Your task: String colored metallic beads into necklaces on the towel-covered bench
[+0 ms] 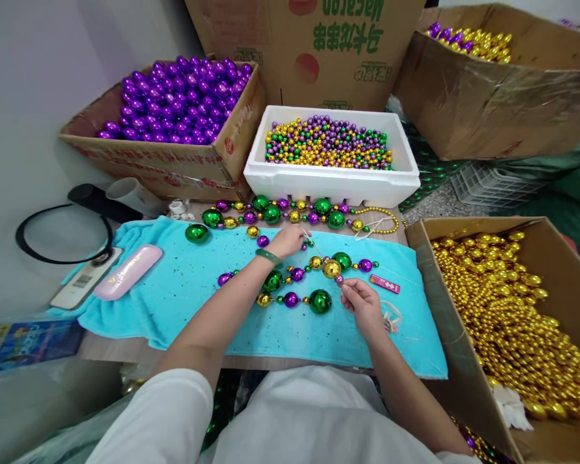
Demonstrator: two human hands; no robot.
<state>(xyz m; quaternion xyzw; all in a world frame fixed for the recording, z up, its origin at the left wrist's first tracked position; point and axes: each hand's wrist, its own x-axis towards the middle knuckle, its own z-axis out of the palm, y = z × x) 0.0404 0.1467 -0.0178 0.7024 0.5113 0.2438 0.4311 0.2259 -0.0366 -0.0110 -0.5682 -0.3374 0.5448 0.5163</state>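
My left hand (287, 241), with a green bangle at its wrist, is closed in a pinch on a thin pale thread (313, 243) that runs toward a large gold ball bead (332, 269). The fingertips of my right hand (361, 301) are pinched at a small purple bead (339, 280) just below that gold ball. Around both hands, strung green, purple and gold beads lie on a turquoise towel (183, 283). Beneath my left forearm part of the strand is hidden. A large green ball (320, 301) lies left of my right hand.
Behind the towel stand a white foam box (328, 180) of small mixed beads and a carton (174, 161) of purple beads. An open carton (468, 361) of gold beads borders the right side. A pink case (128, 272) and a phone (84, 280) lie left.
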